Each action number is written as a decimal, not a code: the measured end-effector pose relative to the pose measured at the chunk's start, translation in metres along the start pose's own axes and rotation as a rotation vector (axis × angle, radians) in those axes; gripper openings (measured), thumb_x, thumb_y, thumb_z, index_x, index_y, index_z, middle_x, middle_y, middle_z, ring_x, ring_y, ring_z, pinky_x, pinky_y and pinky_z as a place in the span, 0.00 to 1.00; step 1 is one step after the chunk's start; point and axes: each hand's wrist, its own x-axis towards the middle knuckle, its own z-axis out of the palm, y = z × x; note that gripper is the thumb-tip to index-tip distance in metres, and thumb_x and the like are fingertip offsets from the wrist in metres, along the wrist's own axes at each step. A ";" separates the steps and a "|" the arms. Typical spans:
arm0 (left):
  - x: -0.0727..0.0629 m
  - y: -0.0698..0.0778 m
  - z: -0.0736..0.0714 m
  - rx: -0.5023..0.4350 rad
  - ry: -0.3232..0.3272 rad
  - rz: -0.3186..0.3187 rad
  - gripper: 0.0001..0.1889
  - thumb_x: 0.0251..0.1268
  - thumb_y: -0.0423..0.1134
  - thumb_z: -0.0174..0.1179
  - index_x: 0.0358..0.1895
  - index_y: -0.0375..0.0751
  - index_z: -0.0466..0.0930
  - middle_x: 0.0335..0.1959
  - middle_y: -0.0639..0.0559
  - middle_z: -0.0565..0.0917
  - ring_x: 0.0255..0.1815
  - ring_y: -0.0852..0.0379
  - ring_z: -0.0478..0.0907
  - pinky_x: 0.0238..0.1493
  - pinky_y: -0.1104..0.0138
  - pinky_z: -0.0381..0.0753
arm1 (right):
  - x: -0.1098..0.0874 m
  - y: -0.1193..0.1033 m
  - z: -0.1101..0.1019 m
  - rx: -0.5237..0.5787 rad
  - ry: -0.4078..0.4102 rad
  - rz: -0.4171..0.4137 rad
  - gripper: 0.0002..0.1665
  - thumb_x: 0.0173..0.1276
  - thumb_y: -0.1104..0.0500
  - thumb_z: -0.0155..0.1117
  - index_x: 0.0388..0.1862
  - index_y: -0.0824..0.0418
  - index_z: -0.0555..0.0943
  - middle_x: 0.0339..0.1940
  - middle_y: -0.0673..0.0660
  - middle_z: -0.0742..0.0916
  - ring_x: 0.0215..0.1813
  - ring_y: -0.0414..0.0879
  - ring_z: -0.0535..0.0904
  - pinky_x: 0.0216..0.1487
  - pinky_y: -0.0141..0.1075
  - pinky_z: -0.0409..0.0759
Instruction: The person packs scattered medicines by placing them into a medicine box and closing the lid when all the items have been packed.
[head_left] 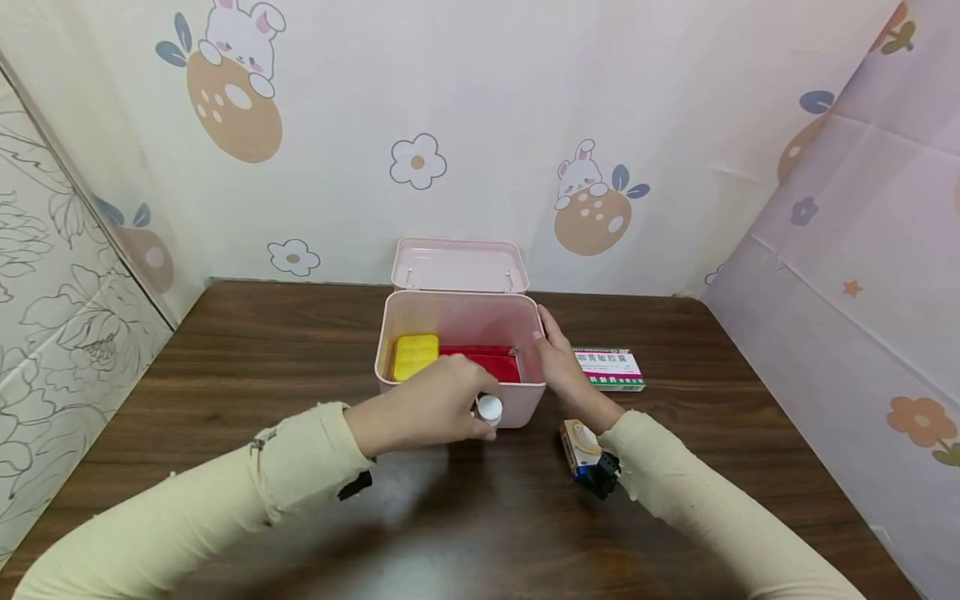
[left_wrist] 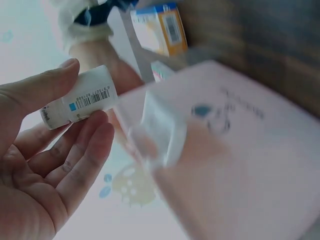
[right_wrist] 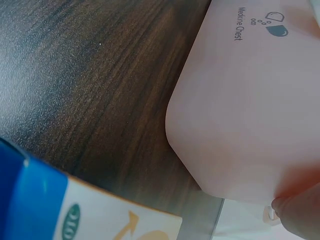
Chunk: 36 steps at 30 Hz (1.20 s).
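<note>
My left hand pinches a small white pill bottle between thumb and fingers, just in front of the pink medicine chest. The bottle's white cap faces up in the head view; a barcode shows on its side in the left wrist view. At the chest's right wall, my right hand holds the rim, and a fingertip touches the outer side. Inside the chest are a yellow box at the left and a red zippered pouch, partly hidden by my left hand.
The chest's lid stands open toward the patterned wall. A white and green medicine box lies right of the chest. Nearer, an orange, white and blue medicine box sits by my right wrist. All rest on the dark wooden table.
</note>
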 end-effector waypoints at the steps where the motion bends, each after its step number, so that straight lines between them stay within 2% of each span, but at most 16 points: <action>1: 0.001 -0.002 -0.004 0.010 0.015 -0.001 0.10 0.46 0.40 0.75 0.33 0.43 0.86 0.24 0.60 0.82 0.26 0.62 0.74 0.33 0.72 0.76 | 0.000 0.000 0.000 -0.004 0.000 0.002 0.32 0.79 0.62 0.33 0.78 0.61 0.41 0.77 0.61 0.53 0.75 0.57 0.50 0.69 0.56 0.55; 5: 0.004 -0.016 -0.020 0.033 0.090 0.000 0.08 0.45 0.37 0.74 0.27 0.43 0.85 0.21 0.60 0.80 0.23 0.63 0.73 0.29 0.73 0.75 | 0.000 -0.001 0.000 -0.019 0.005 0.009 0.31 0.79 0.62 0.33 0.78 0.61 0.42 0.77 0.60 0.53 0.75 0.55 0.49 0.70 0.53 0.54; 8: 0.006 -0.028 -0.033 0.050 0.134 -0.029 0.07 0.45 0.36 0.73 0.24 0.44 0.83 0.19 0.60 0.78 0.22 0.63 0.72 0.27 0.72 0.73 | 0.000 -0.001 0.000 -0.027 0.008 0.012 0.31 0.79 0.62 0.33 0.78 0.61 0.42 0.77 0.60 0.53 0.75 0.54 0.48 0.71 0.51 0.53; 11: 0.007 -0.042 -0.044 0.006 0.136 -0.101 0.05 0.48 0.35 0.71 0.25 0.44 0.83 0.20 0.58 0.79 0.25 0.60 0.74 0.30 0.69 0.75 | 0.000 -0.002 0.000 -0.031 0.012 0.017 0.31 0.79 0.62 0.32 0.78 0.61 0.42 0.77 0.60 0.53 0.76 0.53 0.47 0.71 0.51 0.52; 15: 0.008 -0.060 -0.055 -0.073 0.100 -0.208 0.04 0.52 0.33 0.70 0.30 0.41 0.85 0.26 0.53 0.81 0.31 0.54 0.75 0.34 0.66 0.78 | -0.001 -0.002 0.001 -0.019 0.017 0.029 0.32 0.79 0.62 0.33 0.78 0.60 0.42 0.77 0.59 0.53 0.76 0.53 0.48 0.71 0.52 0.53; 18: 0.008 -0.072 -0.060 -0.085 0.096 -0.247 0.05 0.52 0.32 0.70 0.32 0.37 0.84 0.30 0.49 0.81 0.33 0.52 0.75 0.35 0.65 0.78 | -0.001 -0.003 0.001 -0.010 0.012 0.038 0.32 0.79 0.62 0.34 0.78 0.59 0.42 0.77 0.58 0.53 0.75 0.54 0.48 0.70 0.53 0.53; 23: 0.011 -0.092 -0.064 -0.118 0.101 -0.309 0.07 0.52 0.30 0.69 0.35 0.33 0.83 0.34 0.45 0.81 0.34 0.50 0.75 0.37 0.64 0.79 | -0.001 -0.004 0.002 -0.013 0.005 0.042 0.32 0.79 0.61 0.34 0.78 0.59 0.42 0.77 0.58 0.54 0.75 0.54 0.48 0.70 0.54 0.54; 29: 0.016 -0.110 -0.062 -0.155 0.093 -0.360 0.08 0.52 0.29 0.67 0.36 0.31 0.81 0.33 0.44 0.81 0.33 0.50 0.74 0.37 0.64 0.79 | -0.002 -0.004 0.002 -0.014 0.002 0.024 0.32 0.79 0.62 0.34 0.78 0.60 0.42 0.77 0.59 0.53 0.76 0.54 0.47 0.70 0.53 0.53; 32: 0.020 -0.118 -0.058 -0.135 0.085 -0.373 0.08 0.52 0.29 0.66 0.37 0.30 0.82 0.33 0.43 0.81 0.34 0.49 0.74 0.38 0.63 0.80 | -0.002 -0.003 0.002 -0.014 0.006 0.017 0.32 0.79 0.62 0.34 0.78 0.61 0.42 0.77 0.60 0.53 0.76 0.54 0.47 0.70 0.54 0.53; 36: 0.027 -0.127 -0.051 -0.060 0.043 -0.386 0.09 0.52 0.29 0.65 0.38 0.32 0.82 0.37 0.42 0.81 0.36 0.49 0.74 0.38 0.63 0.80 | -0.001 -0.002 0.002 -0.003 0.014 0.010 0.32 0.79 0.63 0.34 0.78 0.61 0.42 0.77 0.60 0.53 0.75 0.55 0.48 0.70 0.54 0.53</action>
